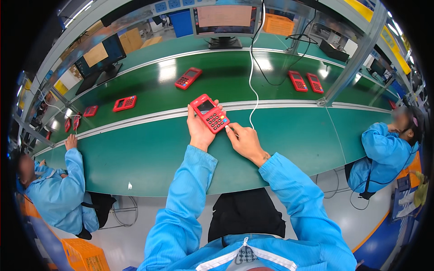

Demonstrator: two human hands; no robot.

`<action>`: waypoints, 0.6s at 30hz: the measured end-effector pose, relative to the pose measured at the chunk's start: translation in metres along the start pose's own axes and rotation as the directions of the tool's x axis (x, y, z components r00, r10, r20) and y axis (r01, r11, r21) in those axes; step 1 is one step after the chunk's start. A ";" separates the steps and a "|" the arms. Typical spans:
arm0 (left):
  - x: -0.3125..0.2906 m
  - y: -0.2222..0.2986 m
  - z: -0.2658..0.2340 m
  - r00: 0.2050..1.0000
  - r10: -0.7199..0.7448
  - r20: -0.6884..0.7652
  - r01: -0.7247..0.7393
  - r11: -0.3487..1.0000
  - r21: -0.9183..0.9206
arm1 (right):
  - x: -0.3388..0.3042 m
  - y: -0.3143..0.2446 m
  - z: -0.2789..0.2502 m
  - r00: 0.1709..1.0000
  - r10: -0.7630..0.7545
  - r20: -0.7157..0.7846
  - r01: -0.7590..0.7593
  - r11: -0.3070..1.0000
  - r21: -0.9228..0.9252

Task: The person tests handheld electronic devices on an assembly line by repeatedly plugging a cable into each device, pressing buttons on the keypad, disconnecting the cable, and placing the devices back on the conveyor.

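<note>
A red handheld card payment terminal (210, 114) lies tilted in my left hand (199, 128), above the green bench. My fingers wrap round its sides and back; its dark screen and keypad face up. My right hand (246, 142) is at the terminal's lower right corner with thumb and forefinger pinched. A small whitish tip shows at those fingertips. From above, a white cable (256, 97) comes down and disappears behind this hand. Whether the tip is plugged into the terminal cannot be made out.
More red terminals (188, 78) lie along the dark green conveyor belt (235, 81). Beyond it stands a monitor (224, 20). A metal post (352, 56) rises at the right, and a black cable (271, 81) hangs over the belt. Co-workers (58, 189) sit on both sides.
</note>
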State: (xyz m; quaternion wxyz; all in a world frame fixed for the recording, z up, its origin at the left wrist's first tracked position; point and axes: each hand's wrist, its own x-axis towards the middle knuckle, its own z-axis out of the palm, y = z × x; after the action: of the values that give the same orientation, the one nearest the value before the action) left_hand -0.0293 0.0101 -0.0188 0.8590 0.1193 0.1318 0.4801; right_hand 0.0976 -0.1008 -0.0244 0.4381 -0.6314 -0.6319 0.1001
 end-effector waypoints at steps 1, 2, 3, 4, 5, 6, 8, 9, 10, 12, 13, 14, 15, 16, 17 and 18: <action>0.000 0.001 0.000 1.000 -0.005 0.008 0.005 1.000 -0.003 | 0.000 0.001 0.001 1.000 -0.001 -0.004 0.001 1.000 -0.006; 0.000 0.001 -0.002 1.000 -0.008 0.014 0.008 1.000 -0.006 | 0.000 0.001 0.002 1.000 -0.003 -0.005 0.003 1.000 -0.012; 0.000 0.002 -0.003 1.000 -0.002 0.012 0.002 1.000 -0.006 | 0.000 0.000 0.003 1.000 -0.007 -0.001 0.007 1.000 -0.008; -0.001 0.003 -0.005 1.000 -0.003 0.031 0.003 1.000 -0.012 | 0.000 0.000 0.003 1.000 -0.004 0.002 0.004 1.000 -0.012; 0.000 0.003 -0.005 0.999 -0.006 0.053 0.007 1.000 -0.017 | 0.000 -0.001 0.004 1.000 0.001 0.002 -0.001 1.000 -0.018; 0.000 0.003 -0.005 0.999 -0.003 0.053 0.004 1.000 -0.017 | 0.000 0.000 0.004 1.000 -0.002 0.003 0.002 1.000 -0.017; -0.001 0.003 -0.004 0.999 -0.002 0.050 0.003 1.000 -0.010 | 0.000 -0.001 0.004 1.000 -0.016 -0.014 0.016 1.000 -0.017; -0.001 0.003 -0.004 0.999 0.000 0.052 0.000 1.000 -0.009 | 0.000 -0.001 0.004 1.000 -0.019 -0.014 0.019 1.000 -0.016; -0.001 0.004 -0.003 0.999 0.002 0.046 -0.002 1.000 -0.010 | 0.000 -0.002 0.004 1.000 -0.014 -0.010 0.014 1.000 -0.020; -0.001 0.003 -0.005 0.999 -0.001 0.036 0.001 1.000 -0.012 | -0.001 -0.001 0.004 1.000 -0.003 -0.003 0.003 1.000 -0.024; 0.000 0.002 -0.006 0.999 -0.002 0.043 0.003 1.000 -0.018 | 0.000 0.000 0.005 1.000 -0.011 -0.014 0.010 1.000 -0.018; 0.000 0.003 -0.005 0.999 -0.001 0.051 0.002 1.000 -0.021 | 0.000 -0.001 0.005 0.999 -0.021 -0.026 0.020 1.000 -0.010; 0.000 0.003 -0.005 0.999 -0.001 0.049 0.002 1.000 -0.019 | 0.000 -0.001 0.005 0.999 -0.019 -0.026 0.019 1.000 -0.008; 0.000 0.003 -0.006 0.999 -0.002 0.053 0.003 1.000 -0.018 | 0.000 -0.001 0.005 0.999 -0.022 -0.031 0.022 1.000 -0.009; -0.001 0.004 -0.006 0.998 -0.003 0.056 0.004 1.000 -0.018 | 0.000 -0.002 0.005 0.999 -0.024 -0.035 0.024 1.000 -0.010; -0.001 0.004 -0.006 0.999 -0.003 0.051 0.004 1.000 -0.016 | 0.000 -0.003 0.005 0.999 -0.021 -0.032 0.021 1.000 -0.007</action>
State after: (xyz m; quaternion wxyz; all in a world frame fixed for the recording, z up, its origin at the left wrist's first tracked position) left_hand -0.0347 0.0117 -0.0229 0.8639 0.1243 0.1059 0.4765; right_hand 0.0921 -0.0994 -0.0251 0.4473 -0.6277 -0.6317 0.0831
